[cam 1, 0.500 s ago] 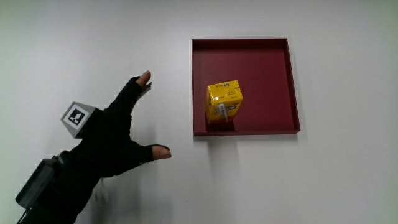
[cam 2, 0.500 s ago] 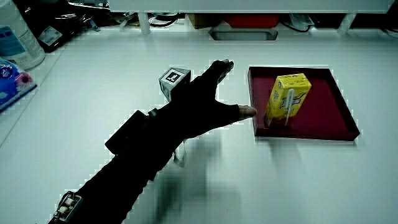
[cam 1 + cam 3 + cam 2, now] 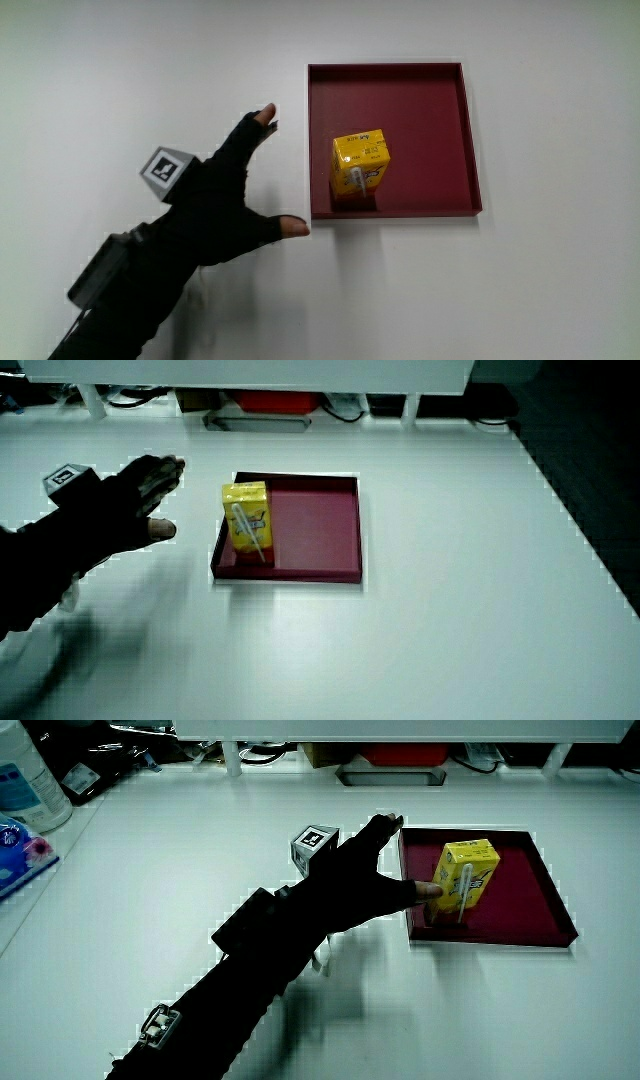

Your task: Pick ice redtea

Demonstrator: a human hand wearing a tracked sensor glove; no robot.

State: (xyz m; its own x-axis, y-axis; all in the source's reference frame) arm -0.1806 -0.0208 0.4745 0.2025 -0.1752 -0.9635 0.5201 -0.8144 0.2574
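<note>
Reaching hand [image 3: 215, 200], fingers [image 3: 262, 118] spread

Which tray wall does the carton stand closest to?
The carton stands against the tray wall nearest the person, toward the corner beside the hand; the other walls lie clear of it.

This looks like a lab or test workspace. A plain white table [image 3: 520, 290] fills the main view, bare apart from one dark red square tray [image 3: 470, 140]. In a side view a low white partition [image 3: 330, 728] closes the table's edge at 12 o'clock, with cables [image 3: 265, 750] and a red bin [image 3: 405, 753] showing under it. A large white plastic bottle [image 3: 28, 780] stands at 10 o'clock.
</note>
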